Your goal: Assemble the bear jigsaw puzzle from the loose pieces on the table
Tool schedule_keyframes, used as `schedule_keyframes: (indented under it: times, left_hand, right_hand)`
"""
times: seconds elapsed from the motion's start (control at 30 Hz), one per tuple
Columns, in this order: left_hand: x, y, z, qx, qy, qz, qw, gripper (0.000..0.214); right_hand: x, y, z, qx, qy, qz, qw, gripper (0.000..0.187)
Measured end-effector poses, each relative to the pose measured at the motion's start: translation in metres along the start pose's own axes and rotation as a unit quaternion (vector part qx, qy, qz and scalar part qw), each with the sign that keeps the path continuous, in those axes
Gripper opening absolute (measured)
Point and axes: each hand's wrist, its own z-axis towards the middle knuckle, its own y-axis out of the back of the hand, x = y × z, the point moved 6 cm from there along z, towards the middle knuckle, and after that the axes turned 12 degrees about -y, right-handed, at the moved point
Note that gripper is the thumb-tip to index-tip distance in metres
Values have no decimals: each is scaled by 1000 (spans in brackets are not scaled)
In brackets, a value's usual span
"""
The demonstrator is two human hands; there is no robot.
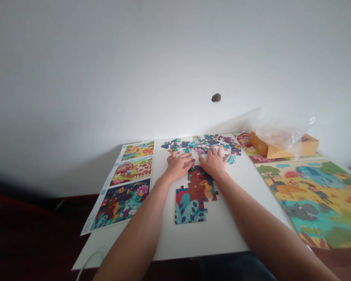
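Note:
My left hand (179, 164) and my right hand (214, 160) lie side by side, fingers stretched flat, at the far end of a partly joined jigsaw (194, 197) showing a brown bear and blue leaves. Both hands press on the top edge of that joined patch, and their fingertips reach into a scatter of several loose puzzle pieces (203, 143) near the wall. Neither hand visibly grips a piece.
A reference sheet (125, 183) with three printed pictures lies at the left on the white table (222, 234). A finished savanna puzzle (316, 199) fills the right side. Behind it stand a cardboard box (266, 148) and a clear plastic bag (283, 128). A white wall rises behind.

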Motion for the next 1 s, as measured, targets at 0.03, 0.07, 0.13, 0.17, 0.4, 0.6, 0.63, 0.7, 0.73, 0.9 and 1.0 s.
schedule_keyframes:
  times: [0.03,0.07,0.13,0.17,0.4,0.6,0.63,0.7,0.73,0.9,1.0]
  left_hand:
    - [0,0,0,0,0,-2,1000,26]
    - [0,0,0,0,2,-3,1000,26]
    - [1,0,0,1,8,-4,1000,25]
    - [1,0,-1,2,11,-3,1000,25]
    - [3,-1,-1,2,8,8,1000,27]
    - [3,-2,0,14,15,22,1000,26]
    - [2,-2,0,13,14,23,1000,26]
    - [3,-2,0,12,13,24,1000,26]
    - [3,-2,0,11,13,25,1000,25]
    - [4,-2,0,12,22,31,999,24]
    - [3,-2,0,12,18,29,999,24]
  right_hand:
    - [0,0,1,-3,-2,2,1000,63]
    - [-1,0,2,-5,-7,4,1000,64]
    - [-3,-1,4,-10,-17,4,1000,64]
    - [-3,-2,4,-11,-17,1,1000,62]
    - [3,-7,3,-68,16,-28,997,50]
    - [-2,2,13,-85,-22,-11,996,47]
    - [-4,3,16,-81,-28,-9,996,47]
    - [-6,3,21,-73,-28,-3,997,45]
    - [-7,3,23,-71,-28,1,997,45]
    - [-10,4,26,-72,-22,11,997,44]
    - [-10,4,26,-67,-22,11,997,46]
